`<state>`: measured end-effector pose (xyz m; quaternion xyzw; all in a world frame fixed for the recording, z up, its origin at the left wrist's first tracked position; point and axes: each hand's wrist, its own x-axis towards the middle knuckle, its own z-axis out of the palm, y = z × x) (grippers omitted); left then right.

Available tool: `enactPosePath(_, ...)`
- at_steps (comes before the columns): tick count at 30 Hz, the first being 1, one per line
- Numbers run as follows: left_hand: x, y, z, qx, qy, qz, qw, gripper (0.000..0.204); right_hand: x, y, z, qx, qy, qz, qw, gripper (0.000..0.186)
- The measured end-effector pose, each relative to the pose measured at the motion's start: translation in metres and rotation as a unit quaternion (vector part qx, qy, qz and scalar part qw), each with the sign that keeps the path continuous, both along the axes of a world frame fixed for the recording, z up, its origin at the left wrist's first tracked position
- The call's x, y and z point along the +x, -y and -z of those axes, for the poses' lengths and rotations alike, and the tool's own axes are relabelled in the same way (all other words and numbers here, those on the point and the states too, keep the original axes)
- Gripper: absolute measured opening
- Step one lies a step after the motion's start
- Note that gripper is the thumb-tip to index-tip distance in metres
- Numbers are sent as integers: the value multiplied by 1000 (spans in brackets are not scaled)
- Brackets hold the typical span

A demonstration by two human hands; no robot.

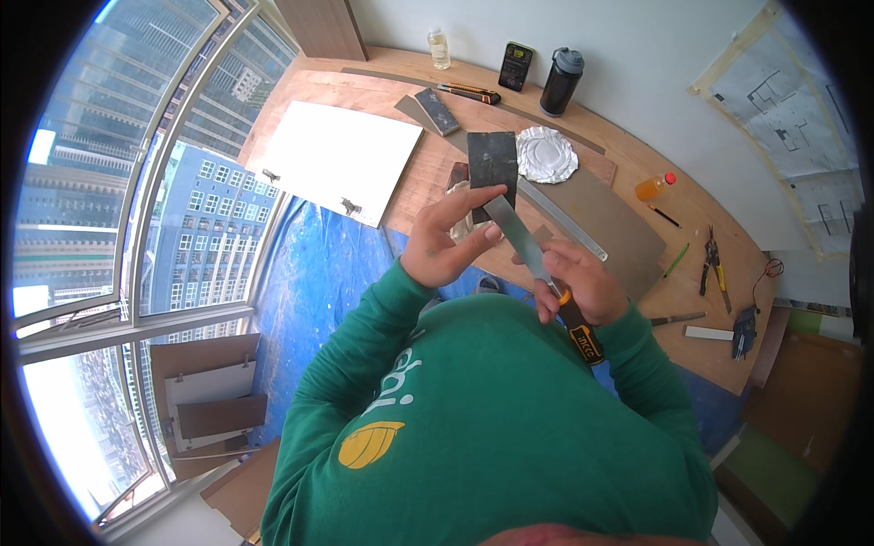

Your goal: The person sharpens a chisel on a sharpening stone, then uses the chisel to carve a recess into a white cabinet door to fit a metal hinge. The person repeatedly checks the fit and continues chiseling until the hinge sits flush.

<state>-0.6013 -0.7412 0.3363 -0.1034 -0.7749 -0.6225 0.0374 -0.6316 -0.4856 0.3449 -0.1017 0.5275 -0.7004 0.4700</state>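
In front of my chest, my right hand (pixel 587 280) is closed around the black-and-orange handle of a putty knife (pixel 521 235). Its flat metal blade points up and left toward my other hand. My left hand (pixel 448 235) grips a dark sheet that looks like sandpaper (pixel 492 159). The index finger lies across the sheet's lower part, close to the blade's tip, and the thumb is near the blade's side. Whether those fingertips touch the metal, I cannot tell. Behind the left hand, a whitish crumpled thing and a reddish-brown thing are partly hidden.
On the wooden table (pixel 710 273) are a white panel (pixel 332 159) with hinges, a sanding block (pixel 437 111), a utility knife (pixel 469 93), crumpled foil (pixel 546 155), a metal ruler (pixel 569 223), an orange bottle (pixel 655 187) and pliers (pixel 706 264). A phone (pixel 515 67) and dark flask (pixel 563 82) stand behind. Blue sheeting (pixel 309 273) covers the floor.
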Motion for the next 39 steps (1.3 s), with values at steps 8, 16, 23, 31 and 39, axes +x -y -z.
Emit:
enactPosePath(8, 2, 1, 2, 0, -3, -5, 1000, 46, 0, 1, -1, -2, -2, -1, 1000, 42)
enactPosePath(16, 3, 0, 5, 9, -5, -19, 1000, 46, -1, 1, 0, 1, 4, 0, 1000, 42)
enactPosePath(23, -5, -3, 14, 60, 33, -41, 997, 33, -2, -1, 2, 2, 10, -6, 1000, 40)
enactPosePath(31, -9, -9, 14, 175, 98, -40, 979, 21, -2, 0, 4, -6, 0, -20, 1000, 39)
enactPosePath(39, -9, -15, 21, 364, 191, -32, 911, 30, -2, -1, 7, -15, 4, -18, 1000, 38)
